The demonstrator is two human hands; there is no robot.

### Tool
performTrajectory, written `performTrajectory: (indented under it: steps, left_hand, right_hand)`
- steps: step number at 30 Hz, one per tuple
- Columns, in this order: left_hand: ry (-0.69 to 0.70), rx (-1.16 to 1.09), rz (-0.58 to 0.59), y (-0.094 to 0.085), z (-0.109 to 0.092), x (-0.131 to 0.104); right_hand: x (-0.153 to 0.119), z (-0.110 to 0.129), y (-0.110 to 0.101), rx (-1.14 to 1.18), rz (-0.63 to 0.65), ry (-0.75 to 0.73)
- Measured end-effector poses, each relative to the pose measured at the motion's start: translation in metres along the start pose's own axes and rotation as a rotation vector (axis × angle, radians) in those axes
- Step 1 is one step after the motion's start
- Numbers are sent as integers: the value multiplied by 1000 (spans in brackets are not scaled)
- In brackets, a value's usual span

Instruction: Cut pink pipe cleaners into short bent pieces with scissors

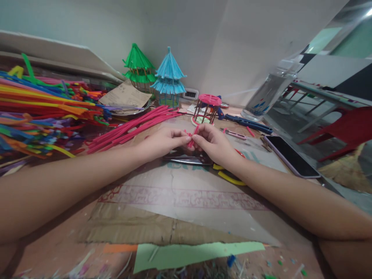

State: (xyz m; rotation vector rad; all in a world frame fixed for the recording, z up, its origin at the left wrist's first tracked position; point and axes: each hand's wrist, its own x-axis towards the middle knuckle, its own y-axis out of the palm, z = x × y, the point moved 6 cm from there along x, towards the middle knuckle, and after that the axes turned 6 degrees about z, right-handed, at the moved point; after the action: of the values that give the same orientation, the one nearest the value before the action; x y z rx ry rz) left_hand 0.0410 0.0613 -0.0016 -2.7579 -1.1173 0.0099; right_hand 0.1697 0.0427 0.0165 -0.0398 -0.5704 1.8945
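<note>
- pink piece [190,143]: between the hands, over the dark dish [188,160]; probably light, soft and bendy, easily crushed, best held lightly by its edges
- left hand [166,143]: fingers pinching its left side
- right hand [214,145]: fingers pinching its right side
- table [66,254]: cardboard [130,228] on it, scraps near
- room: pale wall [188,23], red chair [348,128] at right

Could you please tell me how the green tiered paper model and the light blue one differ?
The green tiered model stands left of the light blue tiered model. The green one's peak is blunter, while the blue one's ends in a thin tip. Both have two conical roof layers.
</note>
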Motion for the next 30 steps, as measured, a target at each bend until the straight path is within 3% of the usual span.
performTrajectory:
  steps: [30]
  left_hand:
    - [14,35,-9,-1,4,-1]
  right_hand:
    - [0,-4,1,28,19,11]
